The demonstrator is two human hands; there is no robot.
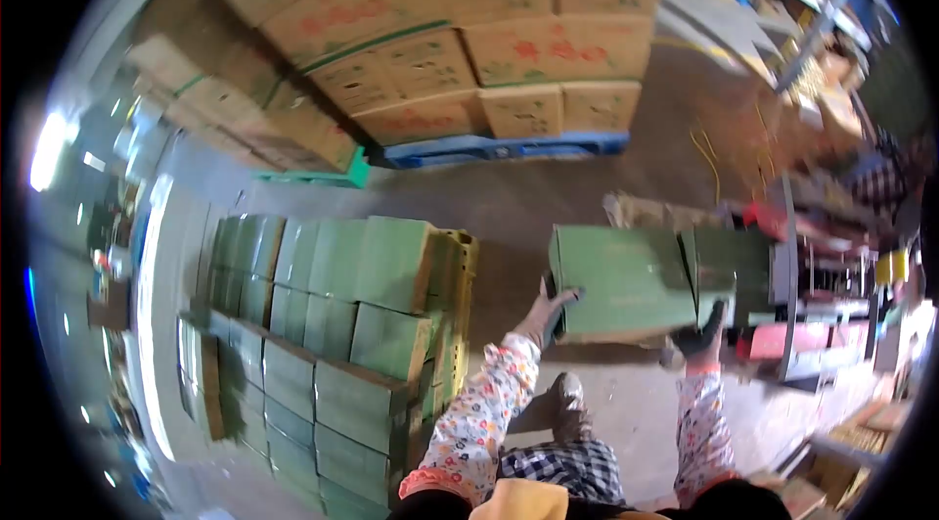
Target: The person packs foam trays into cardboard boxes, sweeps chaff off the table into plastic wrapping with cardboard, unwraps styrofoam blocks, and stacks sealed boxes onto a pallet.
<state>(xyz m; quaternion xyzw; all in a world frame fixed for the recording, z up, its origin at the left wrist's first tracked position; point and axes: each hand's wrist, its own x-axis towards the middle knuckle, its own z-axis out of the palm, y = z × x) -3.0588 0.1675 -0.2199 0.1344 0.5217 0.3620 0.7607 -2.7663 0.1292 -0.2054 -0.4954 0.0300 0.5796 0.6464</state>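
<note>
A green box [621, 277] is between my two gloved hands, in front of me and a little to the right. My left hand [558, 310] grips its near left corner, the thumb lying over the top. At its near right corner, my right hand [701, 332] holds the side, fingers pointing forward. Another green box [729, 261] stands just beyond, to the right of the held one. On the left, stacked green boxes [323, 334] rest on a yellow pallet [464, 295]. The undersides of both hands are hidden.
Brown cartons [548, 50] are piled on a blue pallet [504, 148] ahead, with more on a green pallet [360, 171] at the left. A metal frame [788, 275] stands at the right. Part of a person in checked clothing [880, 178] shows at the far right.
</note>
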